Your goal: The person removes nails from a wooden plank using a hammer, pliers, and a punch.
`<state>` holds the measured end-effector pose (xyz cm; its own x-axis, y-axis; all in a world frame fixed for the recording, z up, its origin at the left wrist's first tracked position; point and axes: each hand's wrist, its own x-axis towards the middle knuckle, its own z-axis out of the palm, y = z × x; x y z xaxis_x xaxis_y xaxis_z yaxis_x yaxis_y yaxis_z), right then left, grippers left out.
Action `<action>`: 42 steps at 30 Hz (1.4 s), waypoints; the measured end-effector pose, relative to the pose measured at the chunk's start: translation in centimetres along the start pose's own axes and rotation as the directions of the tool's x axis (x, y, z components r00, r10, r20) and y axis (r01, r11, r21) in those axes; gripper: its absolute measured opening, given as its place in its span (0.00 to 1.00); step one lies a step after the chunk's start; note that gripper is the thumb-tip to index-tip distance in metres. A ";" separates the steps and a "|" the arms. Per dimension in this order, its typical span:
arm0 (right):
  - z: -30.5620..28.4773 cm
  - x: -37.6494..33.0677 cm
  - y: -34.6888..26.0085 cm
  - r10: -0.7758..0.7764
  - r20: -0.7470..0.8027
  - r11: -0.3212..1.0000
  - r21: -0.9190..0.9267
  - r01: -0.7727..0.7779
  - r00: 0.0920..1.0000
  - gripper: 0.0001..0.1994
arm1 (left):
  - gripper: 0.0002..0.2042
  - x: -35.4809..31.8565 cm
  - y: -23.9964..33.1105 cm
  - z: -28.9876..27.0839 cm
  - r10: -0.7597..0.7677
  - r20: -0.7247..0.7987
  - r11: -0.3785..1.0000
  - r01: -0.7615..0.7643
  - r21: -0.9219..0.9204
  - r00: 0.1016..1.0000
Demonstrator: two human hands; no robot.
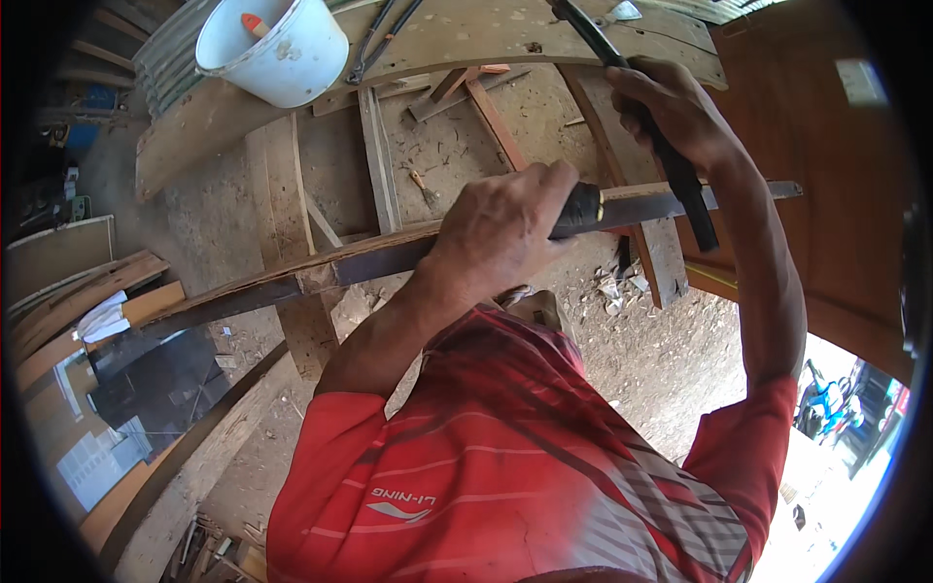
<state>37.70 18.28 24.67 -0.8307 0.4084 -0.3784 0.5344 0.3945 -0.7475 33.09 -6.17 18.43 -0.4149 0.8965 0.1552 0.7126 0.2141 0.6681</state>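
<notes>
My left hand (pixel 505 223) is closed around a thick black handle (pixel 581 209) with a yellowish ring at its end. The rest of that tool is hidden by the hand. Under the fist runs a long narrow wooden board (pixel 379 260) with a dark face, lying across wooden supports. My right hand (pixel 671 107) grips a long black-handled tool (pixel 678 170), raised to the right of the left hand. Its thicker grip end points down past the board, while the upper end runs to the picture's top edge, so its head cannot be made out.
A white bucket (pixel 277 58) with an orange-handled item stands on a far plank (pixel 437 49), beside dark long-handled pliers or cutters (pixel 379 44). A paintbrush (pixel 421 185) lies on the ground among wood scraps. Brown panel (pixel 807 146) at right; stacked boards (pixel 87 291) at left.
</notes>
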 end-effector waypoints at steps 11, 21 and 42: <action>7.8 21.2 3.7 -0.263 0.002 0.482 -0.866 0.133 0.965 0.19 | 0.12 -1.0 -0.8 0.4 0.103 -0.107 0.995 -0.103 0.005 0.989; 19.5 26.4 -3.9 -0.686 0.318 0.172 -0.803 0.570 0.655 0.24 | 0.11 0.0 -0.8 0.2 0.101 -0.109 0.995 -0.099 0.028 0.989; 18.9 22.9 -5.1 -0.676 0.493 -0.129 -0.811 0.571 0.547 0.15 | 0.20 -0.2 -0.3 -0.3 0.202 -0.078 0.974 -0.192 0.118 0.976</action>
<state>12.99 10.04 9.46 -0.8929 -0.4493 0.0289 -0.4170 0.8496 0.3230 32.78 -6.54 18.41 -0.3051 0.8884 0.3430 0.8406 0.0821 0.5353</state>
